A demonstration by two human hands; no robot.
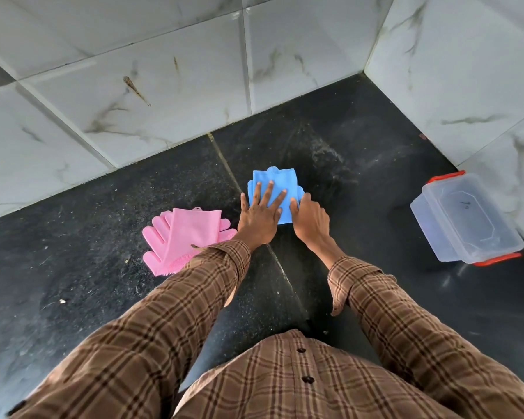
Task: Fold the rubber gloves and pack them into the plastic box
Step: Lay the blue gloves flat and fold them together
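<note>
Left hand [259, 211] flat on blue glove [274, 182], right hand [310, 217] pinching its right edge (box [466, 219] lies far right, right hand nearer).

Lying spread across the bench [360, 164], with walls behind and to the right.

Sitting at centre: folded gloves [277, 182], lying under the left hand [259, 214] pressing flat on top, with the right hand [310, 219] touching their right edge. Lying just left of them, near the left sleeve [194, 285]: second pair of gloves [188, 237]. Standing well apart to the right, beside the right wall [466, 71]: plastic box [466, 219].
</note>
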